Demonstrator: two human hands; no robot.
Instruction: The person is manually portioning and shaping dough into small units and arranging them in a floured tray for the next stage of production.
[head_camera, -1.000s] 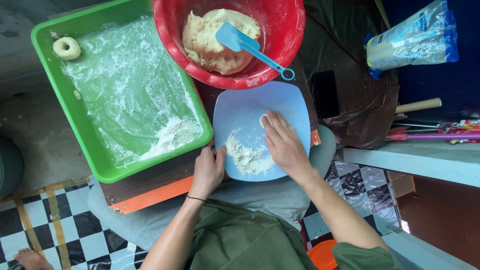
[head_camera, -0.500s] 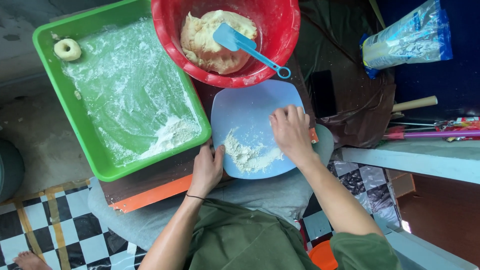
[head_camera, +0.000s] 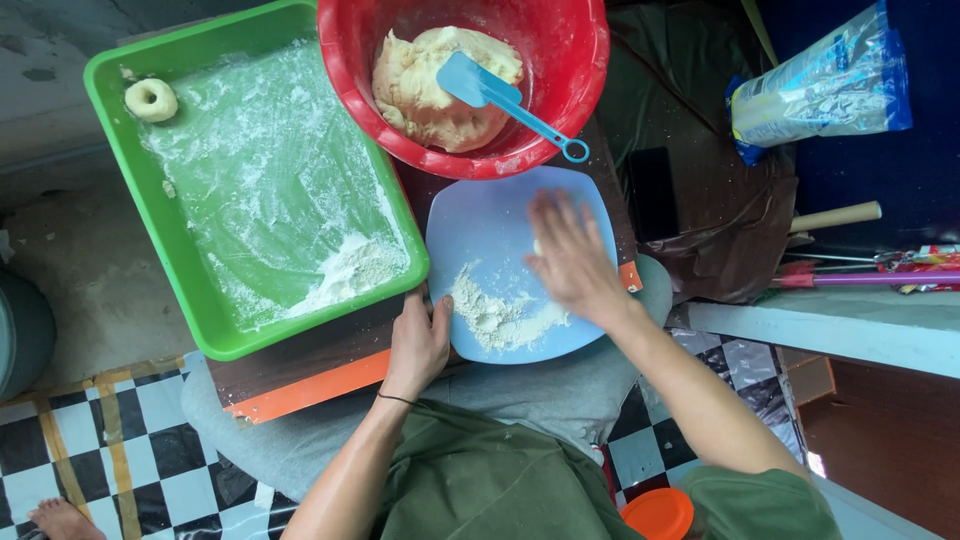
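A light blue plate (head_camera: 480, 240) with a heap of flour (head_camera: 500, 315) lies on a board across my lap. My left hand (head_camera: 418, 345) rests on the plate's near left rim and steadies it. My right hand (head_camera: 570, 258) lies flat, fingers spread and blurred, on the plate's right half; a small pale piece of dough seems to sit under the palm. Behind the plate stands a red bowl (head_camera: 350, 60) holding a lump of dough (head_camera: 430, 95) and a blue spatula (head_camera: 500, 100).
A green tray (head_camera: 200, 310) dusted with flour stands at the left, with one ring of dough (head_camera: 151, 99) in its far corner. A plastic bag (head_camera: 820, 85) lies at the right, a dark phone (head_camera: 653, 193) beside the plate, an orange lid (head_camera: 655, 513) near my knee.
My right hand has slid from the plate's near middle toward its far right part, and it is blurred now. The left hand has stayed on the rim.
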